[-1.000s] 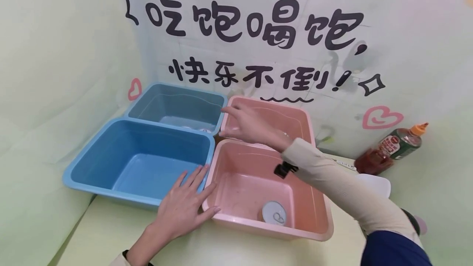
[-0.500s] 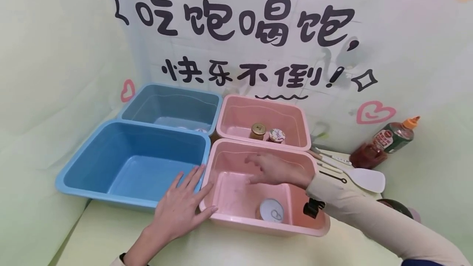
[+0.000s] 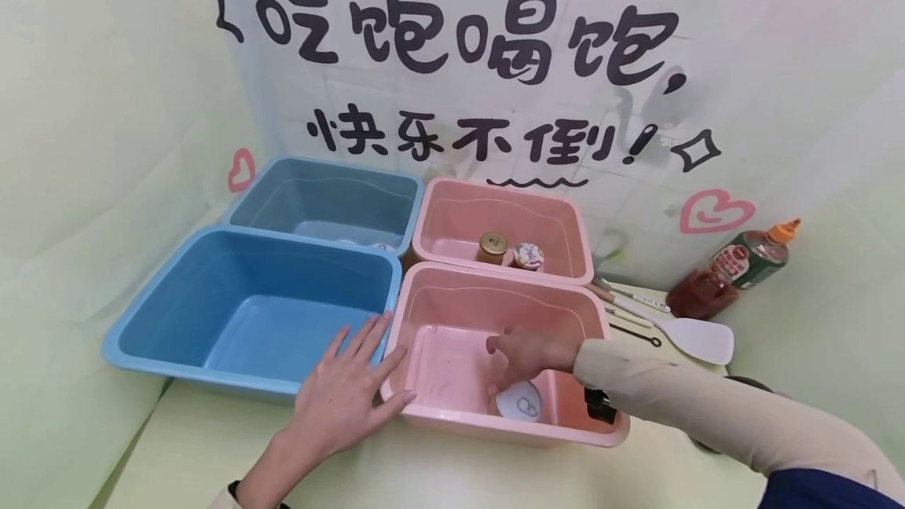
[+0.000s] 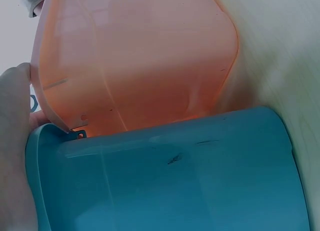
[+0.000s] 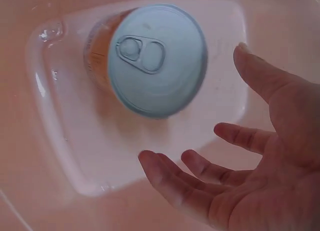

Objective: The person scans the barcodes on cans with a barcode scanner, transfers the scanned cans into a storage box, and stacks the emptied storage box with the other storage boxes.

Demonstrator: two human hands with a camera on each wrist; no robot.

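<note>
A can (image 3: 519,401) with a pull-tab lid stands upright on the floor of the front pink basin (image 3: 452,417). My right hand (image 3: 532,353) reaches into that basin just above and behind the can. In the right wrist view the hand (image 5: 250,156) has thumb and fingers spread apart beside the can (image 5: 160,61), with nothing between them. My left hand (image 3: 346,391) rests with straight fingers across the meeting rims of the front blue basin (image 3: 247,379) and the pink one. The left wrist view shows the outer walls of the blue basin (image 4: 175,176) and pink basin (image 4: 145,56).
Behind stand a second blue basin (image 3: 325,195) and a second pink basin (image 3: 505,203). Two lidded jars, one gold-lidded (image 3: 492,246) and one pattern-lidded (image 3: 527,256), sit in the back pink basin. On the right are a white spatula (image 3: 700,340), several thin utensils and a sauce bottle (image 3: 731,269).
My right hand has moved from over the back pink basin into the front one, then down toward the can. The jars are uncovered from behind it. My left hand stays on the rims.
</note>
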